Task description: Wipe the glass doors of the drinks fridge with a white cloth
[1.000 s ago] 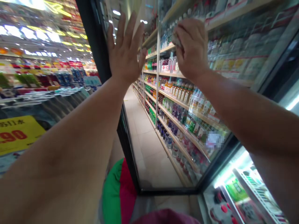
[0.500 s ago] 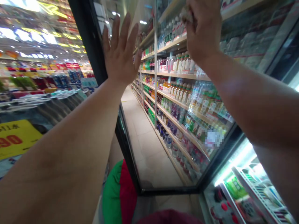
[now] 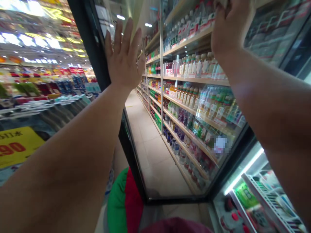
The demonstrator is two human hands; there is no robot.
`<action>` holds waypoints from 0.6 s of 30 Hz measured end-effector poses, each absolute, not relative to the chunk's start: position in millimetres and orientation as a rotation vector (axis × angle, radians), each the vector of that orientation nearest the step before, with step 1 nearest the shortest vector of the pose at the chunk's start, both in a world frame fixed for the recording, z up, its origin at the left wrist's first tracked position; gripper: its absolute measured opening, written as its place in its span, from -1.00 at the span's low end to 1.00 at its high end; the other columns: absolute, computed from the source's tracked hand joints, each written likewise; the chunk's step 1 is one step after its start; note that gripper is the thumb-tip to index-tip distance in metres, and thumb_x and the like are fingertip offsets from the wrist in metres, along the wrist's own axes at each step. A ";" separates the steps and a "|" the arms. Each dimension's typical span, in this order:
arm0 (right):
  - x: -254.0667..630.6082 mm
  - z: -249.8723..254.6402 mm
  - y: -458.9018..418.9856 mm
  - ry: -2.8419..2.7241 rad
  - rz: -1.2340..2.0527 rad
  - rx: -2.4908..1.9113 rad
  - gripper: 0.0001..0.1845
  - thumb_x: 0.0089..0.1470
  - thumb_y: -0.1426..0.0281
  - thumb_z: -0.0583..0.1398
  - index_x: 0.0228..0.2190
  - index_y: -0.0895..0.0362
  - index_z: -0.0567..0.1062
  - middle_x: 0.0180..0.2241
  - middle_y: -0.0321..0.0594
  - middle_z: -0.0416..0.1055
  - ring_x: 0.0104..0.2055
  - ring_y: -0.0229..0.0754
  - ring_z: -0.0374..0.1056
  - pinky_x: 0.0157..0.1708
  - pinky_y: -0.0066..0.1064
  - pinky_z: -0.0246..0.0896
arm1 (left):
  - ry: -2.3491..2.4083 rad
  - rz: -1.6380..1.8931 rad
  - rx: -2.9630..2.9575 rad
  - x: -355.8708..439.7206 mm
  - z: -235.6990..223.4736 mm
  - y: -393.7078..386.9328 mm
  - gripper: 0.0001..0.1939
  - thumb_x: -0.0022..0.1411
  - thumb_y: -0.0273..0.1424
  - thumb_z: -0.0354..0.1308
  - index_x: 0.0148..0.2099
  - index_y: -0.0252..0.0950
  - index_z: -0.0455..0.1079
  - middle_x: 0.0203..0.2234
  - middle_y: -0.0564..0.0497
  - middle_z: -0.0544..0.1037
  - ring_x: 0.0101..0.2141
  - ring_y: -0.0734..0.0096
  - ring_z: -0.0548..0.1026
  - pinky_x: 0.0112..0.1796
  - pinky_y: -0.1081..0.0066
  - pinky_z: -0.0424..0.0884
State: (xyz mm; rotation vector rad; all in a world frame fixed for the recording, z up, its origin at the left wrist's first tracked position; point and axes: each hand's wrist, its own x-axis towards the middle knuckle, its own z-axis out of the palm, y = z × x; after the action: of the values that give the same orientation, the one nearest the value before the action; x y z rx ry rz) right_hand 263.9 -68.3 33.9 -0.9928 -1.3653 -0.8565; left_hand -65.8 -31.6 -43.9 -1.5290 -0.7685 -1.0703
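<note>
A glass door (image 3: 177, 199) with a black frame stands swung out in front of me. My left hand (image 3: 125, 60) is open against its left side, fingers spread, palm toward the glass near the frame. At the top edge of the view, my right hand (image 3: 232, 27) is closed around a crumpled greyish cloth (image 3: 221, 3), only partly visible, against the upper right of the pane. Shelves of bottled drinks (image 3: 191, 95) show through the glass. A small pale label (image 3: 220, 144), blurred out, sits low on the pane.
Lower right, a lit cooler (image 3: 245, 170) holds packages and red-capped bottles on racks. Left are hanging garments (image 3: 48, 113) and a yellow price sign (image 3: 19, 145). A green and red bulky item (image 3: 119, 200) lies below the door. Tiled floor (image 3: 150, 142) runs along the shelves.
My right hand has moved right and upward across the glass with the cloth, now partly out of view. My left hand has stayed nearly in place on the door.
</note>
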 end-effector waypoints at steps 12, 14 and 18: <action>265.4 30.0 -68.8 -1.408 -0.857 -0.964 -0.41 0.13 0.58 0.10 0.20 0.27 0.41 0.24 0.05 0.32 0.30 0.09 0.16 0.37 -0.05 -0.07 | -0.807 -1.031 -1.488 -66.6 -42.4 -28.9 -0.25 0.39 -0.21 -0.12 0.54 -0.09 -0.21 0.50 0.20 -0.18 0.44 0.56 -0.47 0.38 0.31 -0.56; 254.7 11.2 -71.5 -1.459 -0.908 -0.864 -0.50 0.17 0.55 0.11 0.14 0.28 0.46 0.22 0.06 0.35 0.29 0.08 0.17 0.38 -0.05 -0.05 | -0.818 -1.045 -1.544 -66.7 -42.3 -30.2 -0.22 0.37 -0.20 -0.06 0.54 -0.07 -0.23 0.50 0.23 -0.21 0.45 0.46 -0.39 0.39 0.24 -0.52; 237.4 -21.3 -75.7 -1.693 -1.009 -0.572 -0.65 0.29 0.49 0.09 0.04 0.13 0.51 0.14 -0.05 0.43 0.25 -0.04 0.23 0.34 -0.12 0.06 | -0.847 -1.060 -1.625 -64.8 -42.4 -35.2 -0.25 0.42 -0.21 -0.07 0.54 -0.09 -0.23 0.50 0.22 -0.23 0.45 0.30 -0.33 0.40 0.07 -0.42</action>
State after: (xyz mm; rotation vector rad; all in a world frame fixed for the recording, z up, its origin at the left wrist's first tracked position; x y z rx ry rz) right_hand 237.4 -75.7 -21.3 -0.5723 -1.6928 -1.0090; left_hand -64.8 -35.2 -42.4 -1.6252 -0.8468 -1.0601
